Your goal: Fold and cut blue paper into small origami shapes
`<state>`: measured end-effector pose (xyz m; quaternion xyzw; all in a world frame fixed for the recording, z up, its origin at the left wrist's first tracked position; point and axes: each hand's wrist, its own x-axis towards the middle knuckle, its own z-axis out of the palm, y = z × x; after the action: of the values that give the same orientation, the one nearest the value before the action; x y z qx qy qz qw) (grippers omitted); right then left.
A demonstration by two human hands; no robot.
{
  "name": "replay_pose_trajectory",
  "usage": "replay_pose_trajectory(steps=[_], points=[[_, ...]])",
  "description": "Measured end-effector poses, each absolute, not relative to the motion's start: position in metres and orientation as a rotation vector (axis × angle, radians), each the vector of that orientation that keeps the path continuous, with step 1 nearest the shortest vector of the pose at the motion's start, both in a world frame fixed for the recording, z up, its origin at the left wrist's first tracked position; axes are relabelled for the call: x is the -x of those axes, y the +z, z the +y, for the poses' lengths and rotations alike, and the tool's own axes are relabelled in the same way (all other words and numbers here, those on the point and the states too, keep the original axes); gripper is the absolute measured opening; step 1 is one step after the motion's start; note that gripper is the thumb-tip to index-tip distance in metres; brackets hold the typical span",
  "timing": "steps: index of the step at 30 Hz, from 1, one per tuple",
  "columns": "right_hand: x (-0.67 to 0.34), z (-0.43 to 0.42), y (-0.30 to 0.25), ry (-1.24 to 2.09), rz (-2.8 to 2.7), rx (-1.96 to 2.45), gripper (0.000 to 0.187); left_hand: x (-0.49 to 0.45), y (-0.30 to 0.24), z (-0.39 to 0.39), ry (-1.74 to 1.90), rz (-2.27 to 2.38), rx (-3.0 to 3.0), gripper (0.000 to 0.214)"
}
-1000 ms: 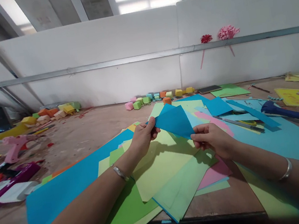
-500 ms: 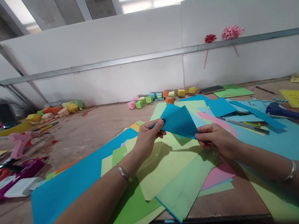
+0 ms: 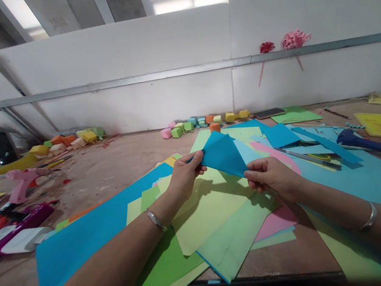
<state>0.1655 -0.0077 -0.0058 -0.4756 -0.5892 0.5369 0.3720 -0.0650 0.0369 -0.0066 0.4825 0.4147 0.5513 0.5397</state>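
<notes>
While a folded blue paper (image 3: pixel 223 154) is held up just above the loose coloured sheets (image 3: pixel 210 212) on the table (image 3: pixel 108 167), its left corner is pinched by the left hand (image 3: pixel 183 176). Its lower right corner is pinched by the right hand (image 3: pixel 275 177).

Loose sheets (image 3: pixel 207 207) of green, pink and blue overlap on the worktop (image 3: pixel 115 166). Small cubes (image 3: pixel 205 122) line its far edge, with more heaped at far left. A pink glue gun (image 3: pixel 22 177) lies left, a blue glue gun (image 3: pixel 354 139) right. Two paper flowers (image 3: pixel 267 47) hang on the rail (image 3: pixel 131 81).
</notes>
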Motion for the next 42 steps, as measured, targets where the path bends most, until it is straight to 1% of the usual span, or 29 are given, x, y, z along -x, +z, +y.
replay_pose_trajectory(steps=[8,12,16,19,23,27,30,34,39,40,42], points=[[-0.163,-0.011,0.001,1.295,-1.551,1.305,0.033,0.063,-0.007,0.037,1.329,1.011,-1.111,0.043],[-0.163,-0.009,-0.002,1.351,-1.527,1.228,0.033,0.065,-0.007,0.040,1.326,0.969,-1.026,0.040],[-0.164,-0.008,-0.006,1.395,-1.503,1.171,0.031,0.064,-0.008,0.041,1.304,0.939,-0.976,0.043],[-0.162,-0.008,-0.008,1.412,-1.489,1.143,0.030,0.059,-0.011,0.034,1.164,0.917,-1.061,0.044],[-0.159,-0.013,-0.007,1.460,-1.532,1.127,0.027,0.047,-0.015,0.015,0.884,0.918,-1.368,0.037],[-0.154,-0.019,-0.004,1.445,-1.643,1.162,0.023,0.036,-0.013,0.000,0.895,1.098,-1.332,0.030],[-0.153,-0.020,-0.001,1.340,-1.712,1.165,0.020,0.032,-0.008,-0.003,0.906,1.113,-1.156,0.026],[-0.157,-0.017,-0.003,1.145,-1.831,1.197,0.014,0.032,-0.005,0.000,0.915,1.005,-0.858,0.013],[-0.159,-0.014,-0.007,0.937,-1.983,1.173,0.012,0.034,-0.006,0.005,0.956,0.931,-0.740,0.009],[-0.161,-0.012,-0.005,0.847,-2.051,1.187,0.012,0.034,-0.006,0.005,0.961,0.933,-0.730,0.011],[-0.167,-0.006,0.005,0.558,-2.200,1.290,0.014,0.033,-0.004,0.005,0.996,0.949,-0.714,0.017]])
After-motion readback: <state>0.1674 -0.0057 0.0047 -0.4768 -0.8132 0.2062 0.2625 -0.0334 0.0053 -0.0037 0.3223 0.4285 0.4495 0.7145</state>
